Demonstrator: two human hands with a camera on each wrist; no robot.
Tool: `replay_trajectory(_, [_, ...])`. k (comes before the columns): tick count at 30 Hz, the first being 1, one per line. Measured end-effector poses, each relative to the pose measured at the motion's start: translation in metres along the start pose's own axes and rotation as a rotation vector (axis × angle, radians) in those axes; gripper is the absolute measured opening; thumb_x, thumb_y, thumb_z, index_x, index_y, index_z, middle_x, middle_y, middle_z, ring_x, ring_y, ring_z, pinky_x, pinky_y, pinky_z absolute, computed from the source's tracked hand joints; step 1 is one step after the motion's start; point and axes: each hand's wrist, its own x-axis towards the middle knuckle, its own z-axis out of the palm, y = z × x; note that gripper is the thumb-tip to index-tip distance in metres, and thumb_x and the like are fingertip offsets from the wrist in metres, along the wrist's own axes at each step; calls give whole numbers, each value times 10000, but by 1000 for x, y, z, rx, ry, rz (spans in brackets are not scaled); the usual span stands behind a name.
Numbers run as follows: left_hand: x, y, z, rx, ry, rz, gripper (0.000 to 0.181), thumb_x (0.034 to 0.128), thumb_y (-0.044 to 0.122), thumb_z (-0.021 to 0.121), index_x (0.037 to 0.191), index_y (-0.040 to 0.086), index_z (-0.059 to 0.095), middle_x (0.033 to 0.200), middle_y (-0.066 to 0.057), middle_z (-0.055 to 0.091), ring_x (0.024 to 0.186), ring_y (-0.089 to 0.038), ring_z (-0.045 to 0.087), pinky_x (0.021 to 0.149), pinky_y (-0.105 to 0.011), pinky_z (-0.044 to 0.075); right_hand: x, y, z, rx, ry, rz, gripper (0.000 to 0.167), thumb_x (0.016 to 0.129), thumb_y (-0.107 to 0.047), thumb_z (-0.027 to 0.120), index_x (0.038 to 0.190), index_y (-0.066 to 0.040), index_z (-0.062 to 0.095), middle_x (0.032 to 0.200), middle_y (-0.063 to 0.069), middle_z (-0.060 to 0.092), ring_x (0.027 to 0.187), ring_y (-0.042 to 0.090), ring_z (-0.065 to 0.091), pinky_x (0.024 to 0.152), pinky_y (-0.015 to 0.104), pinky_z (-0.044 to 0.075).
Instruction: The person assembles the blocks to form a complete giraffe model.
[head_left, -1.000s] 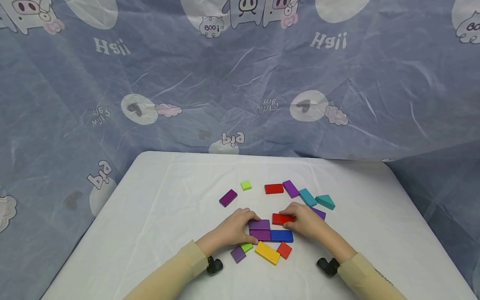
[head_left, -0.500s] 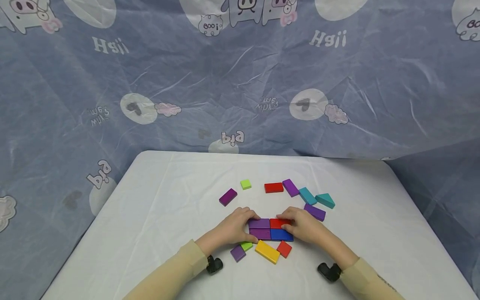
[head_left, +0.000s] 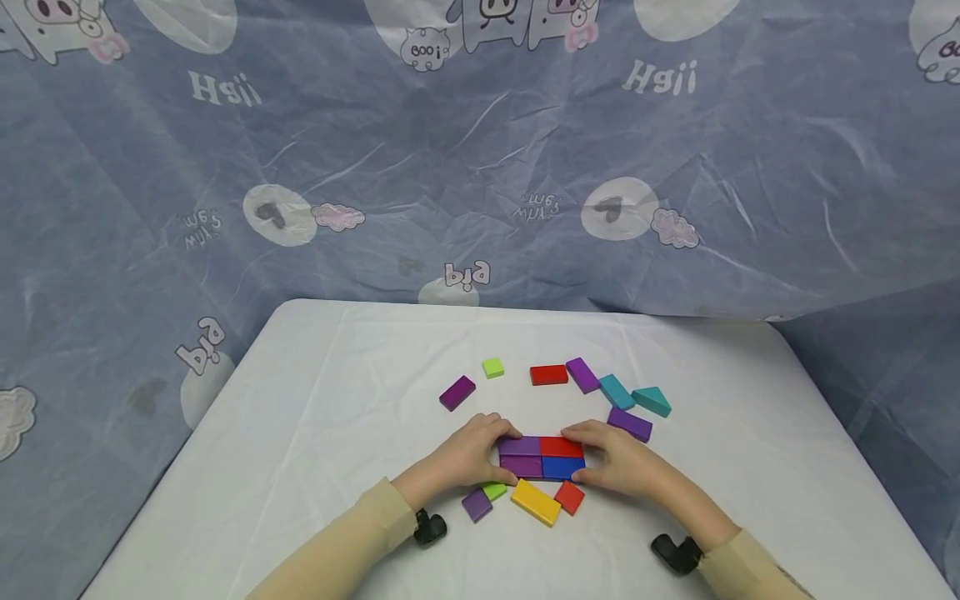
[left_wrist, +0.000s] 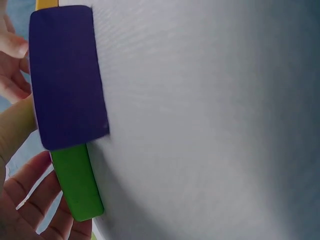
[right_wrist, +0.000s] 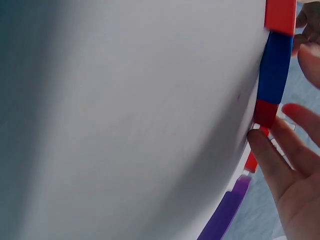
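Two purple blocks, a lighter one [head_left: 519, 447] behind a darker one [head_left: 521, 467], lie flat against a red block [head_left: 561, 447] and a blue block [head_left: 562, 467], forming a rectangle. My left hand [head_left: 467, 454] holds the purple pair at its left end, thumb on the near side and fingers at the far side. At the right end my right hand [head_left: 628, 461] spans the red and blue blocks. Its index finger is at the red one's far edge and its thumb at the blue one's near corner. The right wrist view shows the blue block [right_wrist: 276, 67] beside spread fingers [right_wrist: 272, 160].
Nearer lie a yellow block [head_left: 536, 502], a small red block [head_left: 569, 497], a green block [head_left: 494, 491] and a purple square [head_left: 477, 505]. Farther back are a plum block [head_left: 457, 393], a lime cube [head_left: 492, 367], a red block [head_left: 549, 375] and a teal triangle [head_left: 652, 402].
My right hand brought the red block toward me and left, against the lighter purple and blue blocks, then shifted right to the pair's right end. My left hand stayed in place.
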Motion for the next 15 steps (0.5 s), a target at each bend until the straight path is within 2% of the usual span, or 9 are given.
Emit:
replay_trajectory(7, [0, 0, 1, -10, 1, 4, 555, 782, 396, 829, 1255, 198, 617, 1144, 69, 622, 1075, -97, 510, 975, -240, 482, -3, 3, -2, -9, -31, -15, 637, 792, -249, 824, 1367, -101, 593, 1363, 105, 602, 1285, 350, 528, 1009, 560, 482])
replay_trajectory(15, [-1, -1, 2, -21, 2, -3, 552, 794, 382, 821, 1272, 204, 608, 1170, 67, 614, 1098, -104, 507, 991, -242, 475, -1, 3, 1, -37, -35, 6, 631, 788, -245, 830, 1362, -118, 603, 1361, 84, 605, 1285, 339, 528, 1011, 559, 481])
